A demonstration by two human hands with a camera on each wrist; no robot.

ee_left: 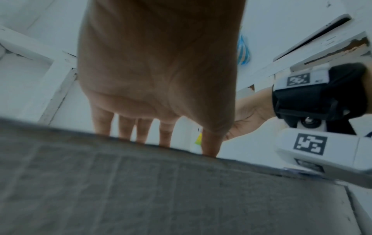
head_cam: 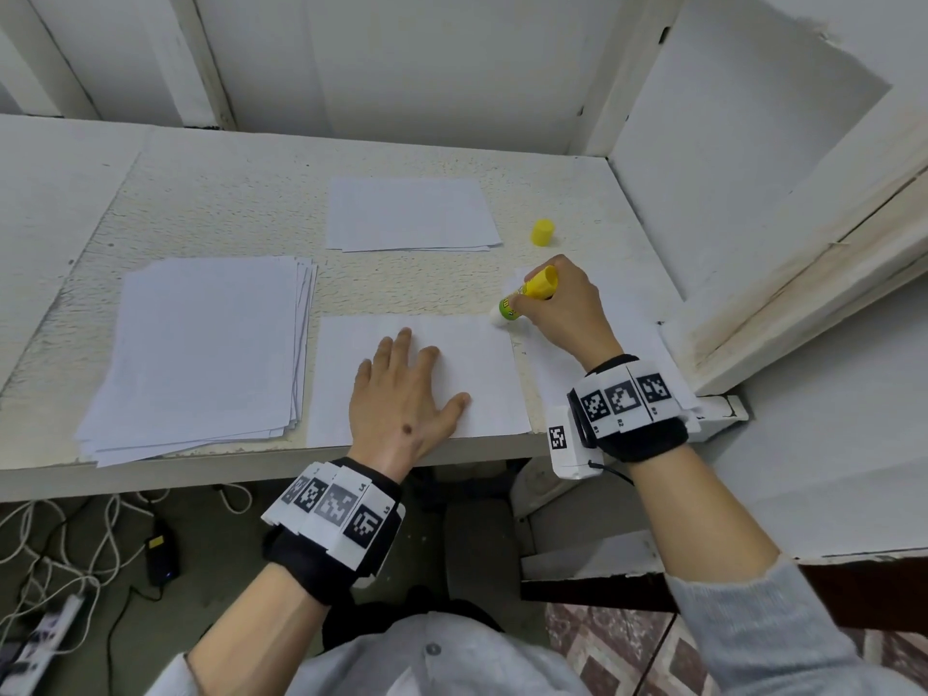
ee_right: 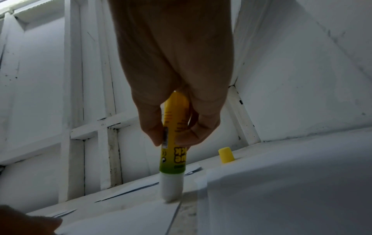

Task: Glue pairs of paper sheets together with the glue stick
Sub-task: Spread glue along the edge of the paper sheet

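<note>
A single white sheet [head_cam: 482, 359] lies near the table's front edge. My left hand [head_cam: 401, 389] presses flat on it with fingers spread. My right hand [head_cam: 562, 308] grips a yellow and green glue stick [head_cam: 527, 293], uncapped, its white glue tip [ee_right: 171, 189] touching the sheet's far right corner. In the right wrist view the glue stick [ee_right: 174, 143] stands nearly upright between thumb and fingers. Under my right wrist lies another sheet [head_cam: 557, 364]. The yellow cap [head_cam: 542, 232] stands on the table beyond my right hand.
A thick stack of paper [head_cam: 201, 349] lies at the left front. A thinner pile of sheets [head_cam: 412, 213] lies at the back centre. White walls and a wooden frame [head_cam: 803, 273] close in the table at the right. Cables [head_cam: 60, 540] lie on the floor below.
</note>
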